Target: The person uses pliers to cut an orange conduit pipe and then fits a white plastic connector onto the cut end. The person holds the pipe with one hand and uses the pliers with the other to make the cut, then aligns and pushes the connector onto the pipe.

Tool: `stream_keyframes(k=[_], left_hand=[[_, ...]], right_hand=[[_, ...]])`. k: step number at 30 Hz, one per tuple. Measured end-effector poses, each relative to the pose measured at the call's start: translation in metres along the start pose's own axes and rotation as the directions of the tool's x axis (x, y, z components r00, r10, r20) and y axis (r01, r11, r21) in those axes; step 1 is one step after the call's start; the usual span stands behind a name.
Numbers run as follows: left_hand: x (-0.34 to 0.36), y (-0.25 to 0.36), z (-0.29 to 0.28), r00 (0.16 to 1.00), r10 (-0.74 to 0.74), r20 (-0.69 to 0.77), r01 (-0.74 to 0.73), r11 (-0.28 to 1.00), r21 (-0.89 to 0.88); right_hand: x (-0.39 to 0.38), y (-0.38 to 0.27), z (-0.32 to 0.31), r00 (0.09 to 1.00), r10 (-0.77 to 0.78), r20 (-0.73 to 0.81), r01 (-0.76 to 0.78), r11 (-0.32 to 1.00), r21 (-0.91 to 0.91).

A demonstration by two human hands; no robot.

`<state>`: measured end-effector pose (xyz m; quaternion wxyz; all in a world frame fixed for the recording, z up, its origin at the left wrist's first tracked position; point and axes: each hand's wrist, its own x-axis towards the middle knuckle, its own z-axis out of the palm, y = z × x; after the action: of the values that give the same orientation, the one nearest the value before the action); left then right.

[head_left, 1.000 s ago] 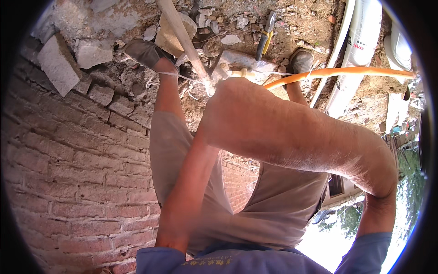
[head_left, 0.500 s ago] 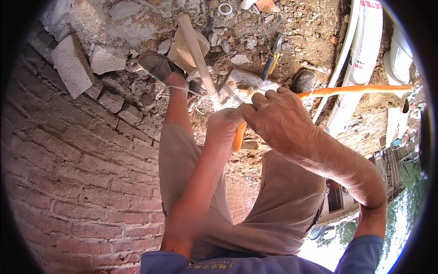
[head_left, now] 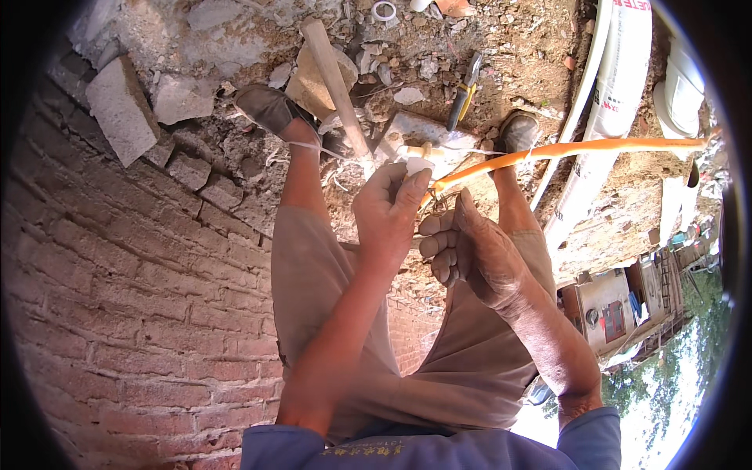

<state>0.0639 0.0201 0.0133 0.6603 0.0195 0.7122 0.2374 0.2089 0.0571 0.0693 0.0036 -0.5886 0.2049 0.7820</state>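
Observation:
My left hand (head_left: 384,211) pinches a small white plastic piece (head_left: 419,164) at the end of the orange cable (head_left: 572,147), whose tip has thin wires mostly hidden behind my fingers. Just right of it and lower, my right hand (head_left: 470,254) has loosely curled fingers, thumb apart, with nothing clearly held. Beyond both hands a pale tube with a tan fitting (head_left: 427,150) lies by a flat slab (head_left: 415,129). A wooden handle (head_left: 337,86) slants toward my hands, and pliers with black-and-yellow grips (head_left: 462,98) lie farther off.
White pipes (head_left: 611,94) run along the right beside a grey-white elbow fitting (head_left: 681,94). Broken concrete (head_left: 121,110), rubble and a white ring (head_left: 384,12) lie on the dirt. A brick wall (head_left: 141,313) curves along the left. My legs and shoes straddle the work spot.
My right hand has pulled back down and turned, fingers loosening, uncovering my left hand and the white piece. Since half a second ago the orange cable's end has risen beside my left thumb.

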Motion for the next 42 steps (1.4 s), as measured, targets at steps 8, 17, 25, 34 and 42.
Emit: stream_keyframes(k=[8, 17, 25, 34, 42], left_hand=[[-0.003, -0.003, 0.000, 0.999, 0.027, 0.031, -0.026, 0.999, -0.040], [-0.002, -0.005, -0.002, 0.997, 0.004, 0.073, 0.005, 0.993, -0.116], [-0.001, -0.002, -0.006, 0.988, -0.047, 0.145, 0.072, 0.982, -0.174], [-0.002, -0.002, -0.002, 0.979, -0.129, 0.159, 0.159, 0.969, -0.189], [0.006, -0.002, -0.003, 0.991, -0.062, 0.118, 0.070, 0.995, -0.072]], right_hand=[[0.007, 0.003, 0.004, 0.991, -0.120, 0.050, 0.110, 0.979, 0.169], [0.001, 0.007, 0.008, 0.974, -0.216, -0.063, 0.211, 0.974, -0.086], [0.006, 0.019, 0.008, 0.665, -0.730, 0.155, 0.451, 0.228, -0.863], [0.017, 0.019, -0.013, 0.481, -0.750, 0.454, 0.273, -0.364, -0.890], [0.032, 0.019, -0.022, 0.508, -0.778, 0.370, 0.439, -0.137, -0.888]])
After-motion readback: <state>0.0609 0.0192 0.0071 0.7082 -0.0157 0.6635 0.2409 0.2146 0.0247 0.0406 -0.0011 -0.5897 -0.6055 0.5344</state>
